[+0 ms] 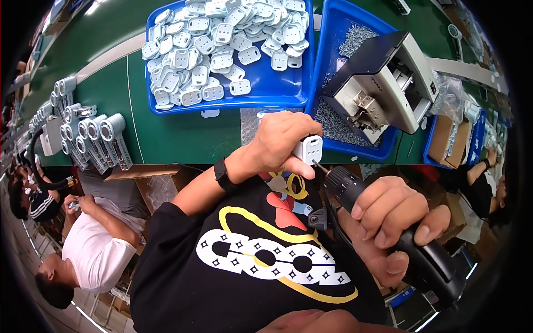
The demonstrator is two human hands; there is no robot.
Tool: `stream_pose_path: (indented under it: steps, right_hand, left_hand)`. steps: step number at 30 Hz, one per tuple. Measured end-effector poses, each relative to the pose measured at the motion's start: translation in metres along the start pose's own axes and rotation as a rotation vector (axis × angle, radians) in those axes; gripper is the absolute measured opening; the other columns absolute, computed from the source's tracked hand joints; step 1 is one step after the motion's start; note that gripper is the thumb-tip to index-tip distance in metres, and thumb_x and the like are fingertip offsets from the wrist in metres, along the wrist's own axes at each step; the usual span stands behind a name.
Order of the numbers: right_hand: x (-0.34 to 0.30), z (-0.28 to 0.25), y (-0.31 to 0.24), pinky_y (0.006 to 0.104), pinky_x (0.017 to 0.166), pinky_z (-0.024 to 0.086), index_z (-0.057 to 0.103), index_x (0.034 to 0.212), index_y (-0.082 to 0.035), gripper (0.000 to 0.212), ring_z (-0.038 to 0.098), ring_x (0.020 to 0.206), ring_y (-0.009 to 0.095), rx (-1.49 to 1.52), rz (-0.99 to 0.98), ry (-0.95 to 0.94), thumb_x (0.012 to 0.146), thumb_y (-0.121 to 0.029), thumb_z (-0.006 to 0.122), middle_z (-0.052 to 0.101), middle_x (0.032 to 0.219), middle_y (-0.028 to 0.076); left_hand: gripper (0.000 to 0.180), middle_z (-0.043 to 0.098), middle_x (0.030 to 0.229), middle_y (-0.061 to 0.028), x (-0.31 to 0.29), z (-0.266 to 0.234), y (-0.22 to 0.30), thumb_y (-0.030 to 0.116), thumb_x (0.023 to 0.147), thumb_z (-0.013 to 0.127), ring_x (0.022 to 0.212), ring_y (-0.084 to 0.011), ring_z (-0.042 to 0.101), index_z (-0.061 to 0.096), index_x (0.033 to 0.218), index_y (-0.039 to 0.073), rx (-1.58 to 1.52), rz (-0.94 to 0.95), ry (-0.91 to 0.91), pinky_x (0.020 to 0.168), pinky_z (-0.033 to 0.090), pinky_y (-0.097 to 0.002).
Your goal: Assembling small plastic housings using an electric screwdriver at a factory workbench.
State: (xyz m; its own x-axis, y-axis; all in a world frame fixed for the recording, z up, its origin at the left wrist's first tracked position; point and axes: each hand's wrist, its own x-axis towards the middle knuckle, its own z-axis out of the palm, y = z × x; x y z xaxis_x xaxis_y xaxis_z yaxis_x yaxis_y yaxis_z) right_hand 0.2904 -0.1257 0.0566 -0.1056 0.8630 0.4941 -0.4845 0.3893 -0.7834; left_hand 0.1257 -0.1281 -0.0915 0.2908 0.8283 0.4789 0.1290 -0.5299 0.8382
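The left hand (284,141) is pinching the part (312,149); the right hand (391,225), below and right of it, is gripping the driver (343,184), bit (318,166) pointing at the part.

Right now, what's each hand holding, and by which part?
Left hand: white plastic piece, by its sides. Right hand: black power screwdriver, by the body behind its collar.

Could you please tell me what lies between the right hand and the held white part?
The black power screwdriver's collar and its thin bit, as the head view shows.
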Motion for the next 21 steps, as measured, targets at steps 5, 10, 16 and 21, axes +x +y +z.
stream_pose_path:
  steps: [5,10,16,21]
  right_hand:
    - [-0.01,-0.002,-0.016,0.0342,0.056,0.054,0.04,0.114,-0.011,0.043,0.06,0.058,0.018,-0.021,-0.081,0.157,0.088,-0.014,0.073,0.058,0.077,0.006]
    - [-0.029,-0.007,-0.038,0.0333,0.058,0.053,0.041,0.121,-0.008,0.048,0.06,0.059,0.018,-0.054,-0.133,0.363,0.087,-0.011,0.075,0.059,0.076,0.008]
    - [-0.048,-0.021,-0.019,0.0248,0.059,0.047,0.042,0.129,-0.001,0.062,0.059,0.065,0.01,-0.342,0.516,0.125,0.081,-0.005,0.081,0.064,0.079,0.006]
    - [-0.051,-0.024,-0.02,0.0231,0.061,0.048,0.044,0.127,0.0,0.057,0.061,0.07,0.009,-0.193,0.474,-0.043,0.082,-0.005,0.079,0.064,0.083,0.008]
  left_hand:
    - [0.074,0.061,0.081,-0.0076,0.013,-0.003,0.016,0.073,0.075,0.065,0.07,-0.0275,0.063,0.06,0.098,0.003,0.03,0.027,-0.039,0.06,0.049,-0.0363]
    - [0.079,0.059,0.083,-0.0077,0.026,-0.015,0.04,0.075,0.072,0.061,0.069,-0.0272,0.06,0.058,0.101,0.002,0.168,0.137,-0.05,0.059,0.048,-0.0366]
    - [0.082,0.059,0.089,-0.0099,0.047,-0.019,0.066,0.075,0.072,0.06,0.071,-0.0279,0.059,0.055,0.107,0.001,0.155,0.263,-0.009,0.061,0.047,-0.0376]
    - [0.075,0.06,0.093,-0.0125,0.06,-0.016,0.089,0.068,0.073,0.064,0.075,-0.03,0.06,0.054,0.107,0.001,0.181,0.282,-0.082,0.065,0.048,-0.0384]
